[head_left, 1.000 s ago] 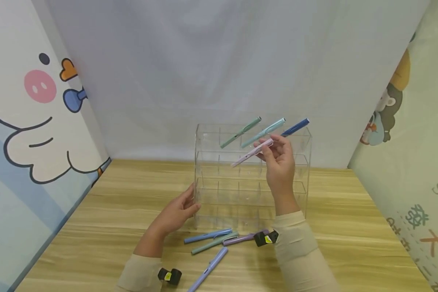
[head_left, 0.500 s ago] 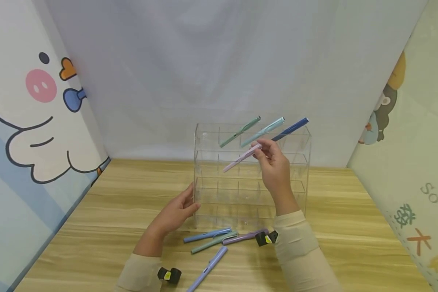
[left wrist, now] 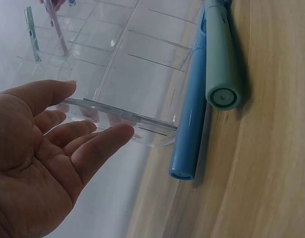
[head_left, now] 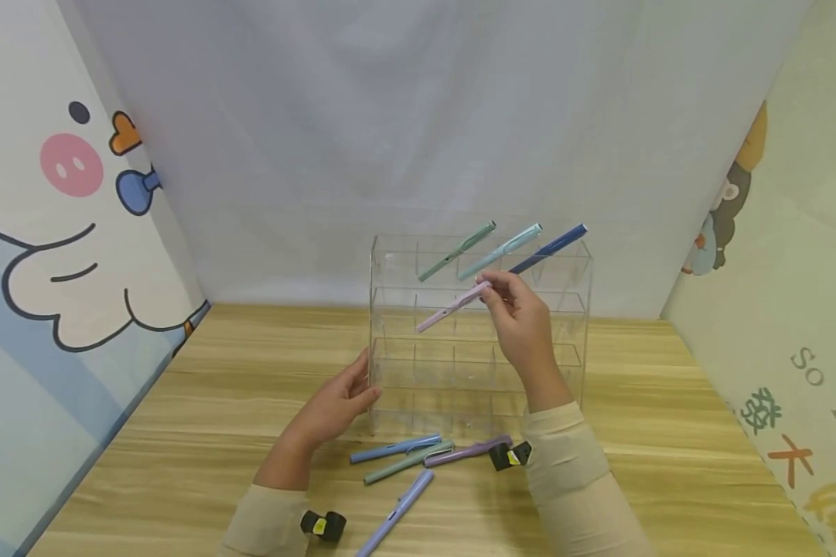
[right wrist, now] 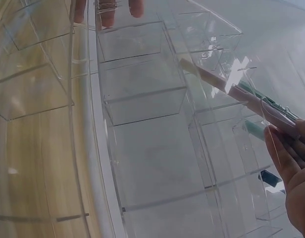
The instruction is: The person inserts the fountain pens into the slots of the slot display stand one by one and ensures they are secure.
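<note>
My right hand (head_left: 522,321) pinches a pale pink pen (head_left: 451,308) near its upper end, between thumb and fingers. The pen slants down to the left in front of the clear acrylic pen rack (head_left: 372,333), below the top row. In the right wrist view the pink pen (right wrist: 254,103) appears beyond the clear panels; whether its lower end touches the rack I cannot tell. My left hand (head_left: 334,406) holds the rack's left side panel, thumb at the front edge and fingers on the outer face. A green pen (head_left: 457,251), light-blue pen (head_left: 501,252) and dark-blue pen (head_left: 550,247) lean in the top row.
Before the rack lie a blue pen (head_left: 395,449), a sage-green pen (head_left: 407,464) and a purple pen (head_left: 466,452) on the wooden table (head_left: 181,456). A lavender pen (head_left: 395,514) lies nearer the front. A pale curtain (head_left: 285,155) hangs behind.
My right hand has moved left and slightly down with the pink pen, uncovering more of the dark-blue pen. The left hand stays at the rack's side.
</note>
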`<action>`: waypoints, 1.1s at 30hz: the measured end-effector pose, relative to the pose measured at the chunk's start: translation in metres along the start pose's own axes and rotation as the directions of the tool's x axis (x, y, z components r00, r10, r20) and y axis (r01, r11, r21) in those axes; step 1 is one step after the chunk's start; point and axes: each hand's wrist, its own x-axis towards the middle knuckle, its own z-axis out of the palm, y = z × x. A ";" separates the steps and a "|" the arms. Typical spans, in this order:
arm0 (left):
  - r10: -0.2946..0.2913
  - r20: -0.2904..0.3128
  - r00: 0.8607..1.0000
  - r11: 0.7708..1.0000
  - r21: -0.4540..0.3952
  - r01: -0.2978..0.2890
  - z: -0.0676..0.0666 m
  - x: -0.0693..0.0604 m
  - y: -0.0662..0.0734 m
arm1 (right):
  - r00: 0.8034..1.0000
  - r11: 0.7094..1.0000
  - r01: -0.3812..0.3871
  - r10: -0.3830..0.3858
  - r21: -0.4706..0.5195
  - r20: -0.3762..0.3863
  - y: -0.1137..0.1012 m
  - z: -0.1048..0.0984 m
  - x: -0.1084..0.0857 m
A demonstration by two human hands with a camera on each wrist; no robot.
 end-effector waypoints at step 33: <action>-0.001 -0.004 1.000 1.000 -0.006 0.001 0.001 0.000 -0.001 | 0.999 0.997 0.032 -0.034 0.069 0.028 0.005 -0.001 -0.002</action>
